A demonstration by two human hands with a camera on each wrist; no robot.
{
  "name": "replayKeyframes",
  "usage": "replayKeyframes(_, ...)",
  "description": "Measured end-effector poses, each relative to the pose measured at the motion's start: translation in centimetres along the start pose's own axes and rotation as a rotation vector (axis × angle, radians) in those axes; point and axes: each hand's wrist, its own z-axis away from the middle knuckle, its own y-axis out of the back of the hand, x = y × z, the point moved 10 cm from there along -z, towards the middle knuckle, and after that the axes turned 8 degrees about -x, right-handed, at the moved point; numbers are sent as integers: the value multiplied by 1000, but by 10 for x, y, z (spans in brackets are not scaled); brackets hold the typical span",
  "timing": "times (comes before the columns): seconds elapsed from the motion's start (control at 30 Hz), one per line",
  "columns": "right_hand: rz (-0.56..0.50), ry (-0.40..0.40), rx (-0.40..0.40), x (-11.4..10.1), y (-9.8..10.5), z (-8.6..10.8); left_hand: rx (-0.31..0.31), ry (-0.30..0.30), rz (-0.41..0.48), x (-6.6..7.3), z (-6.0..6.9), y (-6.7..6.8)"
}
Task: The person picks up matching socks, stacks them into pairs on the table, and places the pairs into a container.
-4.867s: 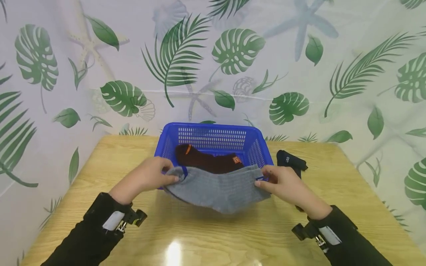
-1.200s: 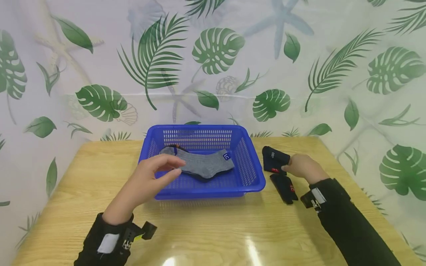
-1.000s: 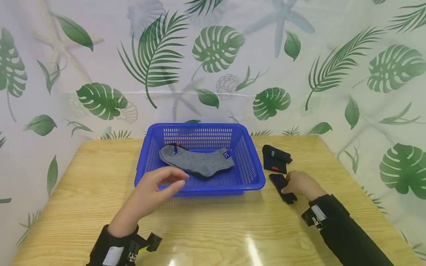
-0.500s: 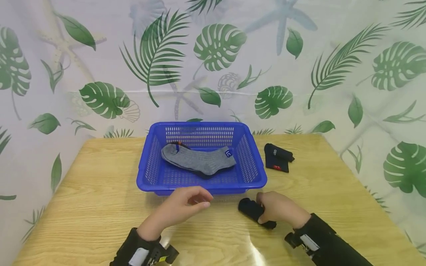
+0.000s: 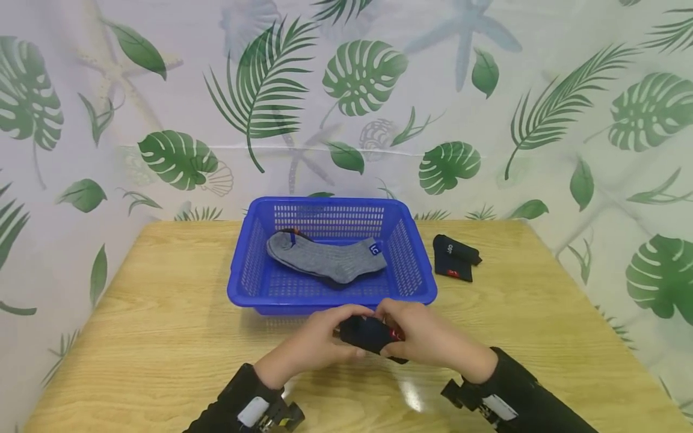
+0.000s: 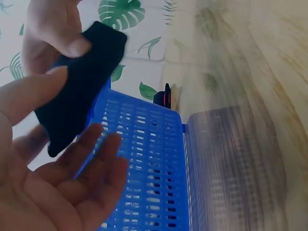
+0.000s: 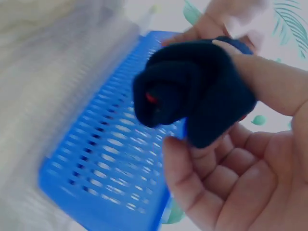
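Observation:
A folded dark sock bundle (image 5: 368,334) with a small red label is held between both hands, above the table in front of the basket. My left hand (image 5: 316,344) has its thumb and a finger on the bundle's left end; in the left wrist view several of its other fingers (image 6: 98,178) are spread off the cloth. My right hand (image 5: 428,340) pinches the bundle's right end between thumb and fingers. The right wrist view shows the dark sock (image 7: 211,91) rolled at one end, with a spot of red inside the roll.
Just behind the hands stands a blue perforated basket (image 5: 236,294). Grey socks (image 5: 330,258) lie flat in it over darker ones. Right of the basket, another dark sock (image 5: 453,267) lies partly rolled on the wooden table (image 5: 162,337). A leaf-patterned cloth (image 5: 373,174) hangs behind.
The grey socks went from both hands into the basket. My right hand then picked the nearer dark sock bundle off the table and brought it left, where my left hand met it.

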Motion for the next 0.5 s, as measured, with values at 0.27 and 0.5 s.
replayKeyframes(0.27, -192, 276, 184, -37, 47, 20, 16, -81, -29, 5, 7, 1)
replayKeyframes(0.5, -518, 536, 259, -58, 75, 37, -16, -103, -34, 1, 11, -5)
